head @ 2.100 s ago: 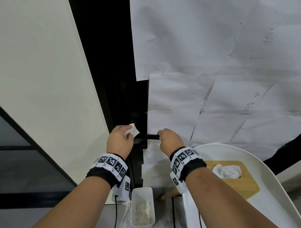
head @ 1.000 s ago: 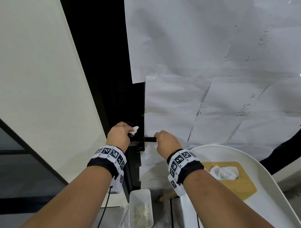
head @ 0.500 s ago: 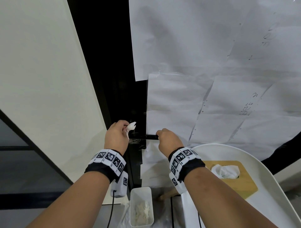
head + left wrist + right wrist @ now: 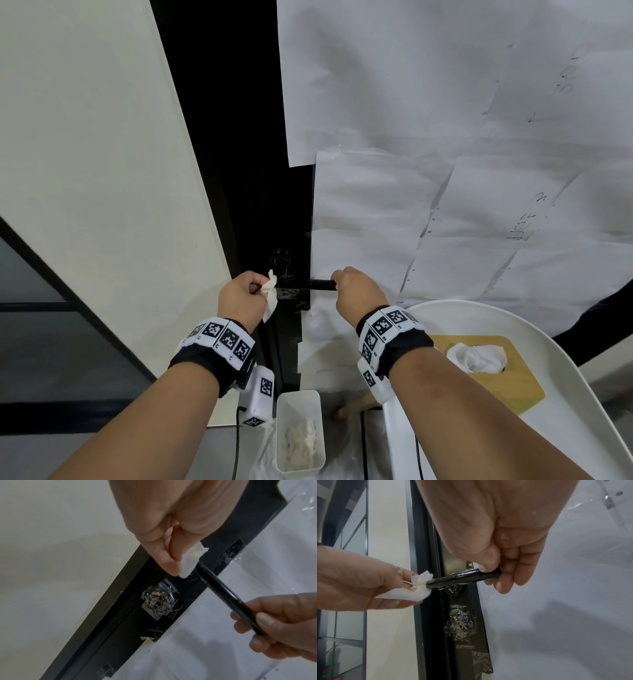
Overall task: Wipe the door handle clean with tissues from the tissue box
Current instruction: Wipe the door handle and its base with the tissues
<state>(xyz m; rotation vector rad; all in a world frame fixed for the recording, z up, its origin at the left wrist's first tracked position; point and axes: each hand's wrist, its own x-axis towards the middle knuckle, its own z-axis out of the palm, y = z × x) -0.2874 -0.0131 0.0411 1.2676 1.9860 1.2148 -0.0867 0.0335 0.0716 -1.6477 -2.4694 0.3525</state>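
A black lever door handle (image 4: 310, 284) (image 4: 221, 588) (image 4: 460, 579) sticks out level from a black door edge. My right hand (image 4: 356, 291) (image 4: 498, 566) grips the handle's right end, thumb on top. My left hand (image 4: 241, 298) (image 4: 164, 550) pinches a crumpled white tissue (image 4: 270, 291) (image 4: 190, 559) (image 4: 418, 588) against the handle's left end. A wooden-topped tissue box (image 4: 513, 387) lies on the white table at the right, a tissue (image 4: 478, 356) poking out of its slot.
White paper sheets (image 4: 445, 171) cover the door panel. A cream wall (image 4: 96, 171) stands left of the black frame. Below the handle sits a small white bin (image 4: 299, 431) holding used tissues. The round white table's rim (image 4: 548, 339) is close at the right.
My left hand with the tissue has slid slightly left along the handle to its end, and more tissue now hangs below the fist. The right hand keeps its grip.
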